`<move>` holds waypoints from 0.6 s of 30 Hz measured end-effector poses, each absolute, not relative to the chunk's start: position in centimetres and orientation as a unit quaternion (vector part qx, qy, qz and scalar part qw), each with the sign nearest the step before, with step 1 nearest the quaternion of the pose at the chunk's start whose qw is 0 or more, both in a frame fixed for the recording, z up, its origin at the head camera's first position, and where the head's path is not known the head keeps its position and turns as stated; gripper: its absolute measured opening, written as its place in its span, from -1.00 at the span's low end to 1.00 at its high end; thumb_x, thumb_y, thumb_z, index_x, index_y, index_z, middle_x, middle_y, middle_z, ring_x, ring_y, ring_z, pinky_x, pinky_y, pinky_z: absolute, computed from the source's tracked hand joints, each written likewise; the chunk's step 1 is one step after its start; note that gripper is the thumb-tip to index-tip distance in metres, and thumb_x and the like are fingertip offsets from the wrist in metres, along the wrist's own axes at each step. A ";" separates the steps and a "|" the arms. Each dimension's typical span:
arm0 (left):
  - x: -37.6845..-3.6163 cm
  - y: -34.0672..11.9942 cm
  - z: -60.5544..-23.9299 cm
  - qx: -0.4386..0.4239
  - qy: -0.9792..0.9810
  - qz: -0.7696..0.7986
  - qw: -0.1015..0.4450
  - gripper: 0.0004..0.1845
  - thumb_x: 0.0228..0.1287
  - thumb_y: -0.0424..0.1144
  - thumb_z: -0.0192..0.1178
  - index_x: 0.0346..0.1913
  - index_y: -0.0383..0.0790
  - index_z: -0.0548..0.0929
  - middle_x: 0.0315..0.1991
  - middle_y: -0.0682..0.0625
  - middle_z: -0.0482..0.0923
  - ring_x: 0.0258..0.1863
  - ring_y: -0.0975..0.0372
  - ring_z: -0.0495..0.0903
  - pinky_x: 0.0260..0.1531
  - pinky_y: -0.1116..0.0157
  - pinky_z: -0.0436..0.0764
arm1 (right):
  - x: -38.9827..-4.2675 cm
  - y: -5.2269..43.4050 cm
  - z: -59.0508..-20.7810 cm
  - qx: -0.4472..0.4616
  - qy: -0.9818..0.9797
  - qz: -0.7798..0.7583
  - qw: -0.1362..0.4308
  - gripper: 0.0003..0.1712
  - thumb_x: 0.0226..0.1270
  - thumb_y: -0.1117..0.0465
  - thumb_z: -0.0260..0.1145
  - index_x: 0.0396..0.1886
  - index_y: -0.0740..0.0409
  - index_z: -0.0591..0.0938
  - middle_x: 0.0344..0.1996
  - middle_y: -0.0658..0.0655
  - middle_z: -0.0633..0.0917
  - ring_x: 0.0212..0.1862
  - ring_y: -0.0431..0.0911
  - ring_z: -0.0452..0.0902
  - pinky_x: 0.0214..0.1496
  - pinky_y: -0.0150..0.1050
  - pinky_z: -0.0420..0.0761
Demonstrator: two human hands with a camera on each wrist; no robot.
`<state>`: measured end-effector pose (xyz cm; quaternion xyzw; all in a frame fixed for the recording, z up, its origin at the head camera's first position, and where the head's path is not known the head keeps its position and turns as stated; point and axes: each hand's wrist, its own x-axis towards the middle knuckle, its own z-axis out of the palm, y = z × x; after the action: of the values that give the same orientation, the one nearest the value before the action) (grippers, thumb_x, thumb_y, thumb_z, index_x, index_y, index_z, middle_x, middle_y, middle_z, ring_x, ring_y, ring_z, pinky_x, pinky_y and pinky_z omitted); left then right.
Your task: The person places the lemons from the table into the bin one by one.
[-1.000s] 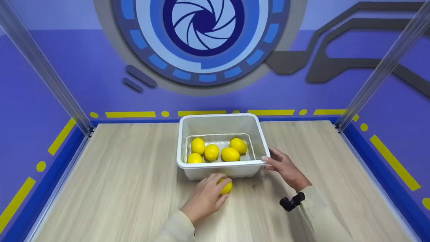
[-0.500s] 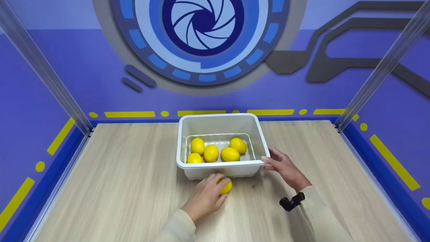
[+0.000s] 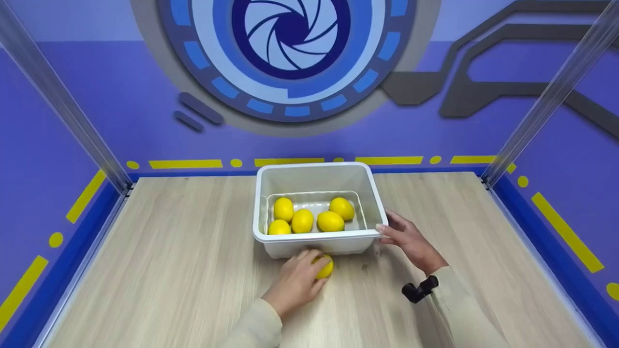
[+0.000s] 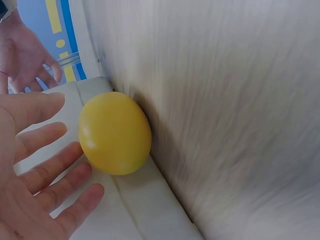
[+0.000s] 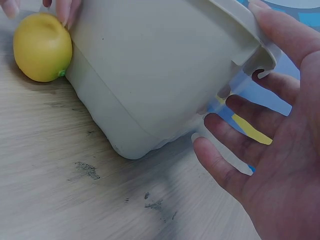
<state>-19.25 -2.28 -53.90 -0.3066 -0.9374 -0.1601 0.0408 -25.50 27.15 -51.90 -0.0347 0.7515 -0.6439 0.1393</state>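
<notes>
A yellow lemon (image 3: 325,267) lies on the table against the front of a white plastic bin (image 3: 319,247). My left hand (image 3: 296,280) is beside it; in the left wrist view the fingers are spread and nearly straight, a fingertip touching the lemon (image 4: 115,134). At the bin's front right corner, my right hand (image 3: 411,243) holds the rim, thumb on top and index finger beneath. In the right wrist view the other fingers of the right hand (image 5: 285,155) are apart from the bin wall (image 5: 150,65). Inside the bin are several more lemons (image 3: 331,221).
The bin stands on a light wood table (image 3: 184,251) near the blue-purple back wall (image 3: 159,140). Side panels and clear corner posts (image 3: 537,111) bound the table. A black clip-like device (image 3: 420,289) is on the right wrist.
Both hands and the lemon on the table stay in place. One lemon in the middle of the bin has turned slightly. The head view has shifted a little.
</notes>
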 end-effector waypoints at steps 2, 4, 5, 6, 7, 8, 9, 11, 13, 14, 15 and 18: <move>-19.3 -2.2 -54.0 -0.305 -0.938 -0.162 0.036 -0.57 0.29 -0.04 0.24 0.20 0.01 0.55 0.15 0.03 0.50 0.10 0.18 0.49 0.10 0.13 0.54 | -25.5 27.1 -51.9 -0.033 0.751 -0.644 0.140 -0.20 0.38 0.05 0.24 0.51 0.10 0.13 0.49 0.26 0.19 0.25 0.01 0.46 0.29 -0.01 0.50; -19.4 -2.2 -54.0 -0.303 -0.938 -0.164 0.029 -0.57 0.29 -0.04 0.23 0.21 0.00 0.55 0.16 0.02 0.49 0.11 0.18 0.48 0.12 0.13 0.54 | -25.6 27.1 -51.9 -0.031 0.752 -0.644 0.140 -0.19 0.37 0.04 0.25 0.51 0.09 0.14 0.49 0.25 0.19 0.29 0.07 0.43 0.29 -0.01 0.50; -19.4 -2.2 -54.1 -0.302 -0.938 -0.165 0.026 -0.57 0.29 -0.04 0.23 0.21 0.00 0.55 0.16 0.02 0.49 0.12 0.17 0.48 0.13 0.12 0.53 | -25.6 27.1 -51.9 -0.030 0.752 -0.644 0.140 -0.19 0.37 0.03 0.25 0.51 0.09 0.14 0.49 0.24 0.19 0.31 0.10 0.42 0.29 -0.01 0.50; -19.4 -2.2 -54.1 -0.302 -0.939 -0.166 0.023 -0.57 0.29 -0.05 0.23 0.21 0.01 0.55 0.17 0.02 0.49 0.12 0.17 0.48 0.14 0.12 0.53 | -25.6 27.1 -51.9 -0.030 0.751 -0.644 0.141 -0.19 0.37 0.02 0.25 0.51 0.08 0.15 0.49 0.23 0.19 0.32 0.12 0.40 0.29 -0.01 0.49; -19.4 -2.2 -54.1 -0.301 -0.938 -0.168 0.021 -0.57 0.29 -0.05 0.24 0.21 0.01 0.55 0.17 0.02 0.49 0.12 0.17 0.48 0.14 0.11 0.53 | -25.6 27.1 -51.9 -0.030 0.751 -0.644 0.141 -0.19 0.37 0.02 0.25 0.51 0.08 0.14 0.49 0.23 0.18 0.33 0.14 0.38 0.29 -0.01 0.49; -19.4 -2.2 -54.1 -0.302 -0.938 -0.168 0.020 -0.57 0.29 -0.05 0.24 0.20 0.01 0.56 0.17 0.02 0.49 0.12 0.17 0.48 0.15 0.11 0.53 | -25.6 27.2 -51.9 -0.030 0.751 -0.645 0.141 -0.19 0.37 0.03 0.25 0.51 0.09 0.15 0.49 0.23 0.19 0.32 0.13 0.39 0.29 -0.01 0.50; -19.4 -2.1 -54.1 -0.304 -0.938 -0.168 0.019 -0.57 0.29 -0.06 0.23 0.20 0.00 0.56 0.17 0.02 0.49 0.12 0.17 0.48 0.15 0.11 0.53 | -25.6 27.2 -51.9 -0.030 0.751 -0.644 0.141 -0.20 0.37 0.03 0.25 0.51 0.09 0.15 0.49 0.24 0.19 0.31 0.11 0.41 0.29 -0.01 0.50; -19.4 -2.1 -54.2 -0.307 -0.937 -0.168 0.020 -0.58 0.28 -0.07 0.24 0.19 0.00 0.56 0.16 0.02 0.49 0.12 0.17 0.47 0.13 0.10 0.53 | -25.6 27.2 -51.9 -0.031 0.751 -0.644 0.141 -0.20 0.37 0.04 0.24 0.51 0.09 0.15 0.49 0.24 0.19 0.27 0.05 0.45 0.28 -0.01 0.50; -19.4 -2.0 -54.2 -0.310 -0.936 -0.166 0.022 -0.59 0.28 -0.08 0.25 0.17 -0.01 0.57 0.16 0.01 0.49 0.12 0.17 0.47 0.12 0.10 0.54 | -25.6 27.2 -51.9 -0.032 0.751 -0.644 0.142 -0.20 0.38 0.04 0.24 0.51 0.10 0.14 0.49 0.25 0.19 0.23 -0.02 0.48 0.28 -0.02 0.50; -19.4 -2.0 -54.2 -0.311 -0.936 -0.164 0.023 -0.59 0.27 -0.08 0.25 0.17 -0.02 0.57 0.16 0.01 0.49 0.12 0.16 0.47 0.12 0.09 0.54 | -25.6 27.2 -51.9 -0.032 0.751 -0.644 0.142 -0.20 0.38 0.04 0.24 0.51 0.10 0.14 0.49 0.25 0.19 0.21 -0.06 0.50 0.28 -0.02 0.50; -19.4 -2.0 -54.2 -0.312 -0.936 -0.162 0.022 -0.59 0.27 -0.08 0.25 0.17 -0.02 0.57 0.16 0.01 0.48 0.12 0.16 0.47 0.11 0.09 0.54 | -25.6 27.2 -51.9 -0.034 0.753 -0.642 0.143 -0.20 0.38 0.04 0.23 0.51 0.10 0.13 0.49 0.26 0.18 0.20 -0.07 0.50 0.28 -0.02 0.50; -19.5 -1.9 -54.2 -0.314 -0.936 -0.157 0.018 -0.58 0.26 -0.09 0.26 0.17 -0.02 0.57 0.17 0.01 0.48 0.13 0.16 0.46 0.12 0.08 0.54 | -25.6 27.2 -51.9 -0.035 0.752 -0.642 0.143 -0.19 0.38 0.04 0.23 0.52 0.09 0.13 0.49 0.26 0.18 0.20 -0.07 0.50 0.28 -0.02 0.50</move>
<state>-19.46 -1.87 -54.18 -0.3136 -0.9363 -0.1570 0.0181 -25.57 27.21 -51.87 -0.0350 0.7523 -0.6422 0.1429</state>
